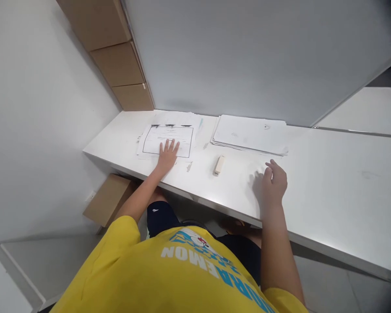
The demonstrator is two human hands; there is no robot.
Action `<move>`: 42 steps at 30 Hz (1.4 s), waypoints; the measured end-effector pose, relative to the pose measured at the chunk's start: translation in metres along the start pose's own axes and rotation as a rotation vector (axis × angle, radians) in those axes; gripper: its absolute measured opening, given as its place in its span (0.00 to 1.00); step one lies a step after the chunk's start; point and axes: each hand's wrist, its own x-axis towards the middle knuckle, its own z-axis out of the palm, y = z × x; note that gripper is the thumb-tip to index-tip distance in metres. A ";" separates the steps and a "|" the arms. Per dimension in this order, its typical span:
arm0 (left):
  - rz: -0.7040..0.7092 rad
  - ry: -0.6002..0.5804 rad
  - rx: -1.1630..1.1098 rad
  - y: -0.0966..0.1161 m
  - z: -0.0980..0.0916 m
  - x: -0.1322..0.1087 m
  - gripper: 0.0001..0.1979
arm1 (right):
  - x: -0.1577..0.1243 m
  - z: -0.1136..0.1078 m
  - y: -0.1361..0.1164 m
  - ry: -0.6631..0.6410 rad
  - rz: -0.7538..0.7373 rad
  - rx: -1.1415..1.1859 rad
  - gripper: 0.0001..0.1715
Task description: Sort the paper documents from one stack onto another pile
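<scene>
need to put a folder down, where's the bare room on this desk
Widest bare patch: right of the right hand, toward the divider. A smaller strip between stapler and left hand. Crowded at the back: printed sheets and paper stack.

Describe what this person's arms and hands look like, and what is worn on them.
Both arms are bare from the short yellow sleeves of a T-shirt with blue and white lettering down to the hands. The left hand and right hand wear no gloves; no watch, ring or bracelet shows.

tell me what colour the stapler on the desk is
Cream or off-white stapler, seen in the head view.
</scene>
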 end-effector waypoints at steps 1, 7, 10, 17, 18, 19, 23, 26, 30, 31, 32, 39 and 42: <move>-0.033 -0.036 -0.010 -0.007 -0.003 0.002 0.36 | -0.003 -0.003 -0.002 -0.003 0.021 0.002 0.27; -0.301 -0.073 -0.061 -0.012 0.004 -0.021 0.46 | 0.006 -0.005 -0.003 -0.022 0.093 0.003 0.25; -0.292 -0.152 -0.095 0.000 0.012 -0.056 0.43 | 0.000 -0.001 -0.032 -0.045 0.051 0.003 0.25; -0.252 -0.059 -0.168 0.036 0.018 -0.141 0.41 | -0.090 0.010 -0.182 -1.032 0.332 0.678 0.23; -0.282 0.008 -0.206 0.037 0.017 -0.148 0.41 | -0.104 0.007 -0.194 -1.179 0.392 0.760 0.25; -0.348 0.107 -0.245 0.035 0.016 -0.152 0.42 | -0.117 0.003 -0.201 -1.296 0.450 0.824 0.27; -0.924 0.584 -0.495 -0.005 0.008 -0.157 0.39 | -0.156 -0.009 -0.188 -1.456 0.695 0.926 0.28; -1.146 0.547 -0.822 -0.051 0.006 -0.154 0.23 | -0.170 -0.005 -0.163 -1.181 0.918 0.928 0.28; -0.984 0.419 -0.912 -0.081 0.013 -0.153 0.16 | -0.166 0.008 -0.147 -0.823 1.011 0.935 0.32; -0.982 0.424 -0.962 -0.081 0.015 -0.153 0.17 | -0.162 0.010 -0.147 -0.792 0.998 0.951 0.31; -0.985 0.428 -1.032 -0.080 0.017 -0.154 0.16 | -0.158 0.012 -0.147 -0.762 0.984 0.966 0.31; -0.869 0.241 -1.236 -0.080 0.012 -0.175 0.14 | -0.150 0.021 -0.145 -0.811 0.923 0.757 0.33; -0.840 0.188 -1.272 -0.085 0.009 -0.180 0.15 | -0.152 0.027 -0.138 -0.866 0.972 0.780 0.36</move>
